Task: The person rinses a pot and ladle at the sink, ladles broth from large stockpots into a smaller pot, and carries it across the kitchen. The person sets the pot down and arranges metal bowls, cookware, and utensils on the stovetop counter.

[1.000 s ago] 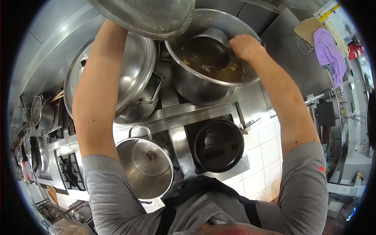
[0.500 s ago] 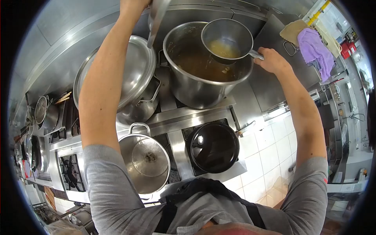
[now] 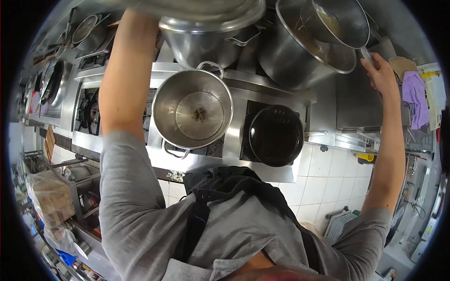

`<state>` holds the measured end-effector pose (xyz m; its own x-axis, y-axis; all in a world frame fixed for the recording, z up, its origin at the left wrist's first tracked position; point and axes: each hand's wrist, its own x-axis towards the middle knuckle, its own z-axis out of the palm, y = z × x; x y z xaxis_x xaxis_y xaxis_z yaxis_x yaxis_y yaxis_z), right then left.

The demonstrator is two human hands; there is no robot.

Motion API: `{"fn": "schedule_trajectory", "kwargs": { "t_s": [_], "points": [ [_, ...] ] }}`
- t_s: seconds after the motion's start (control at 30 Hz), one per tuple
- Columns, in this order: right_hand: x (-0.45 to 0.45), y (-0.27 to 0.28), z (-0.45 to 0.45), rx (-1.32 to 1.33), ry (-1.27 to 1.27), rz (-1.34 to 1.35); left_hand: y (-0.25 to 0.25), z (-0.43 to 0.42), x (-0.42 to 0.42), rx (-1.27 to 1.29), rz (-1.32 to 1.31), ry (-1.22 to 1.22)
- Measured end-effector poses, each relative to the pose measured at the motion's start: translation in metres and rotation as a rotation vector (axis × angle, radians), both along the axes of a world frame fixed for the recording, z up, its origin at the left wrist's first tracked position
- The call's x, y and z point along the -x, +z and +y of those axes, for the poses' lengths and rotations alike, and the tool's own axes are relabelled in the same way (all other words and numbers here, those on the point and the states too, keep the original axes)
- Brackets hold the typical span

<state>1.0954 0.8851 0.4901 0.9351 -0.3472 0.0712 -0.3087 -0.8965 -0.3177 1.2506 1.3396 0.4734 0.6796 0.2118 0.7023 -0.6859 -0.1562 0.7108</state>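
My right hand is closed round the long handle of a metal saucepan. Some yellowish liquid shows in the saucepan, which is tilted above the large stockpot. Brown liquid or residue is partly visible inside that pot. At the top edge, a blurred metal pot lid is held up by my left hand, whose fingers are hidden behind it. Below the lid stands a second big pot with its own lid on.
An empty two-handled pot with a dark patch on its bottom stands on the front burner. Right of it sits a black pan with dark, shiny contents. A purple cloth hangs at the far right. Wrapped goods are at lower left.
My view has swung so the stove appears higher. The held lid has gone from edge-on to spread across the top of the view. The saucepan is more steeply tilted over the stockpot.
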Motion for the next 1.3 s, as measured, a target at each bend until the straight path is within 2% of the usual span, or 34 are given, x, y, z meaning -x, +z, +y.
{"fn": "schedule_trajectory", "kwargs": {
  "t_s": [0.2,0.3,0.47,0.5,0.57,0.7,0.77,1.3],
  "points": [
    [0.019,0.019,0.069,0.014,0.214,-0.079,-0.051,0.123,0.090,0.245,0.040,0.106],
    [0.020,0.009,0.101,0.122,0.440,-0.134,-0.077,0.172,0.131,0.345,0.062,0.175],
    [0.024,-0.016,0.159,0.165,0.589,-0.180,-0.114,0.233,0.184,0.465,0.097,0.266],
    [0.024,-0.022,0.168,0.238,0.617,-0.222,-0.122,0.243,0.194,0.487,0.104,0.280],
    [0.022,-0.032,0.182,0.356,0.681,-0.290,-0.134,0.257,0.211,0.521,0.125,0.305],
    [0.021,-0.036,0.211,0.456,0.687,-0.259,-0.158,0.273,0.239,0.578,0.170,0.347],
    [0.018,-0.042,0.217,0.504,0.734,-0.359,-0.166,0.278,0.246,0.590,0.187,0.365],
    [0.000,-0.058,0.240,0.534,0.812,-0.508,-0.183,0.287,0.267,0.608,0.219,0.432]
  ]
}}
